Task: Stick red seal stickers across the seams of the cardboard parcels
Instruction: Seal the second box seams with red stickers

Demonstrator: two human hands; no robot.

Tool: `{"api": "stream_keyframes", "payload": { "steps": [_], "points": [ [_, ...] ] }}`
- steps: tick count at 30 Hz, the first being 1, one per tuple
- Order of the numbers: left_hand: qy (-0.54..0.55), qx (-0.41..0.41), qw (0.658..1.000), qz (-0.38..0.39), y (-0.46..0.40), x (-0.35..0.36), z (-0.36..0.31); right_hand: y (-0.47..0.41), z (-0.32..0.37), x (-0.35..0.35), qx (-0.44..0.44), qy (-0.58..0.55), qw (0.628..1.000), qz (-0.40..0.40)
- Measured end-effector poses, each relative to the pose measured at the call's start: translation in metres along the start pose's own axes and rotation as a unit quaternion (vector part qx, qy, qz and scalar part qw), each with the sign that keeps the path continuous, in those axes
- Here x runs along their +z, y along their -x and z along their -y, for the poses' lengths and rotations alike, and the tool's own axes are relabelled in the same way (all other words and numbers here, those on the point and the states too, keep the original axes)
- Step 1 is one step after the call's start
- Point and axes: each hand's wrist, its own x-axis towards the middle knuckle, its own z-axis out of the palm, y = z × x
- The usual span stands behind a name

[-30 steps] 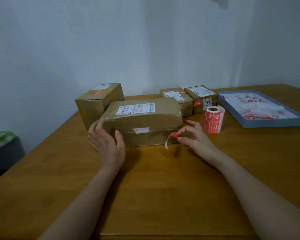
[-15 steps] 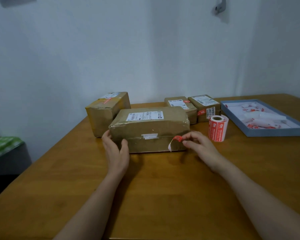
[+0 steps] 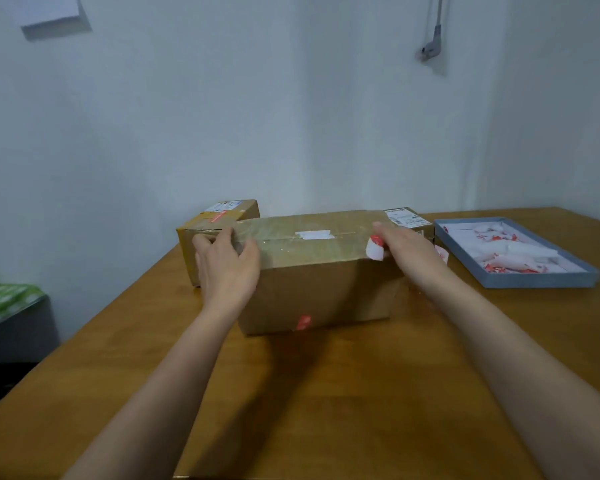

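I have both hands on the big parcel (image 3: 317, 271) in the middle of the bench (image 3: 326, 393). My left hand (image 3: 227, 268) is wrapped over the parcel's upper left corner, fingers curled onto the taped top face and thumb on the left edge. My right hand (image 3: 407, 249) rests at the upper right corner, and between its thumb and fingers I pinch a red sticker (image 3: 376, 247) whose white backing hangs curled against the box's edge. The parcel's top face shows a taped seam running left to right with a small white patch (image 3: 314, 234) near its middle. On the face toward me, low down near the bench, sits another red sticker (image 3: 303, 322), already stuck on.

Behind the parcel at the left stands a second parcel (image 3: 219, 221) with a white label and a red strip on top. At the right, another parcel (image 3: 409, 220) peeks out behind my right hand, also labelled. Just past my right wrist I can see a bit of the red-and-white sticker roll (image 3: 442, 254), mostly hidden. Farther right lies a blue tray (image 3: 534, 282) holding white and red paper scraps.
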Motion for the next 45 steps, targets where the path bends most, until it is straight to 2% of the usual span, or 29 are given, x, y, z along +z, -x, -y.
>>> {"api": "stream_keyframes", "payload": {
  "steps": [7, 11, 13, 15, 18, 20, 24, 30, 36, 39, 45],
  "points": [
    [-0.057, -0.034, 0.992, 0.105, -0.010, -0.012, -0.003, 0.004, 0.022, -0.011, 0.040, 0.008, 0.999, 0.021],
    [-0.134, 0.004, 0.988, 0.080, -0.002, -0.020, -0.019, 0.004, 0.033, -0.017, 0.028, 0.020, 0.999, -0.029],
    [-0.078, 0.069, 0.992, 0.066, 0.003, -0.023, -0.030, 0.006, 0.037, -0.017, 0.013, 0.022, 0.999, -0.029],
    [0.018, 0.129, 0.985, 0.110, 0.010, -0.027, -0.042, 0.010, 0.043, -0.015, -0.011, 0.028, 0.999, -0.019],
    [0.104, 0.156, 0.960, 0.206, 0.022, -0.029, -0.064, 0.014, 0.053, -0.012, -0.047, 0.031, 0.998, -0.014],
    [0.120, 0.160, 0.956, 0.217, 0.025, -0.025, -0.072, 0.014, 0.057, -0.009, -0.061, 0.041, 0.997, -0.013],
    [0.145, 0.158, 0.954, 0.208, 0.023, -0.020, -0.073, 0.010, 0.059, -0.005, -0.073, 0.062, 0.995, -0.003],
    [0.122, 0.145, 0.961, 0.199, 0.015, -0.021, -0.065, -0.001, 0.052, 0.001, -0.079, 0.055, 0.995, 0.003],
    [0.098, 0.062, 0.966, 0.232, -0.001, -0.022, -0.065, -0.013, 0.051, 0.005, -0.078, 0.061, 0.995, 0.019],
    [0.080, 0.012, 0.962, 0.259, -0.013, -0.020, -0.068, -0.020, 0.057, 0.008, -0.084, 0.088, 0.991, 0.052],
    [0.015, -0.008, 0.962, 0.273, -0.023, -0.007, -0.071, -0.038, 0.062, 0.014, -0.091, 0.133, 0.982, 0.095]
  ]
}}
